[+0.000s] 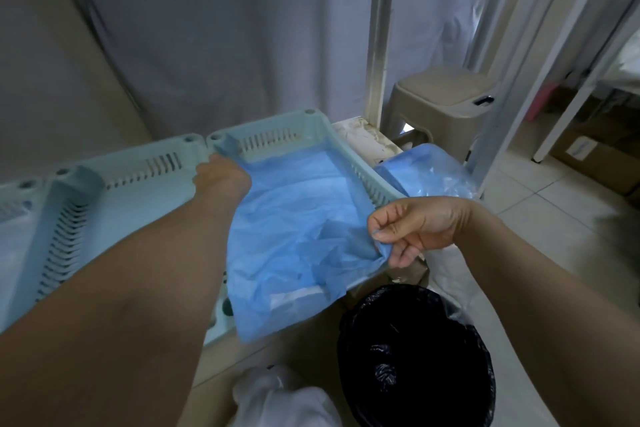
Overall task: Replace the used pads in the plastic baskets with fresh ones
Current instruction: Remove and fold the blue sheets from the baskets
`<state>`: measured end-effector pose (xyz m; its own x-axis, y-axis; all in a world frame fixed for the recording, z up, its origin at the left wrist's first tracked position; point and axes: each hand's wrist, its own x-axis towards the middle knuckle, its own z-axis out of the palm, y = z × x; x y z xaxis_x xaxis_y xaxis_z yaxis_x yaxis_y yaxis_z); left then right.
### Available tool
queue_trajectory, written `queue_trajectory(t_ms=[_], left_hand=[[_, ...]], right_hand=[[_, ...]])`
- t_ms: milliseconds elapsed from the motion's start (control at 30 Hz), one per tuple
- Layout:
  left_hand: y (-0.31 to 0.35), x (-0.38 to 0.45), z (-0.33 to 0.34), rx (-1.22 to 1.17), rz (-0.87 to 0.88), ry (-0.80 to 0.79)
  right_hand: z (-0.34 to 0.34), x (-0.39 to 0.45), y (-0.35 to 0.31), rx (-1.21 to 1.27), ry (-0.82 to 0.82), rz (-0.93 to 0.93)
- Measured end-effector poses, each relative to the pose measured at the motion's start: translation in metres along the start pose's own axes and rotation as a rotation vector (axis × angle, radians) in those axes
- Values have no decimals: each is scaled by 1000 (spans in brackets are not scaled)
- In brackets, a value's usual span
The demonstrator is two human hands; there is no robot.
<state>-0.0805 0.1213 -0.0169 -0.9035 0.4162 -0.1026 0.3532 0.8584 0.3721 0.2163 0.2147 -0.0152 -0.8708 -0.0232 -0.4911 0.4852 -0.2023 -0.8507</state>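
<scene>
A grey curtain (194,38) hung behind; a beige plastic stool (440,104) stood at the right beside a white metal post (381,28); a bin (415,357) lined with a black bag sat on the tiled floor (554,204) below; cardboard boxes (595,152) lay at the far right; white cloth (277,399) bunched at the bottom edge.

The left hand's (221,177) fingers are hidden behind the blue pad (304,229); the leftmost basket (20,198) is cut off.
</scene>
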Motion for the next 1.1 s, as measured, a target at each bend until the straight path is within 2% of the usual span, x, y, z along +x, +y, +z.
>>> queue_trajectory(t_ms=[67,200,300,400,500,533,600,633,700,800,933,1033,1100], left_hand=[[-10,0,1,20,9,-79],[-10,-4,3,89,23,-77],[0,-10,-3,270,90,-218],[7,-9,-9,258,92,-265],[14,-5,-10,76,72,-284],[14,-3,-8,-30,56,-304],[18,4,-4,-388,-82,-359],[18,5,-2,-460,-63,-409],[14,7,-1,-659,-155,-483],[6,-1,-3,-705,-227,-576],[7,-8,-5,-674,-183,-541],[17,-9,-3,-722,-23,-355],[20,-11,-11,-625,93,-214]], right_hand=[[1,0,1,-23,17,23],[4,1,0,-50,53,56],[5,1,-1,-38,87,70],[5,1,-3,-32,90,88],[3,2,-3,-42,78,106],[2,3,-3,-42,72,112],[0,4,-1,-40,69,110],[-1,5,-1,-30,76,110],[0,6,-1,-22,91,111],[-1,7,0,-22,99,117],[-2,7,0,-14,108,129],[2,4,-3,5,150,118],[3,2,-6,42,238,82]])
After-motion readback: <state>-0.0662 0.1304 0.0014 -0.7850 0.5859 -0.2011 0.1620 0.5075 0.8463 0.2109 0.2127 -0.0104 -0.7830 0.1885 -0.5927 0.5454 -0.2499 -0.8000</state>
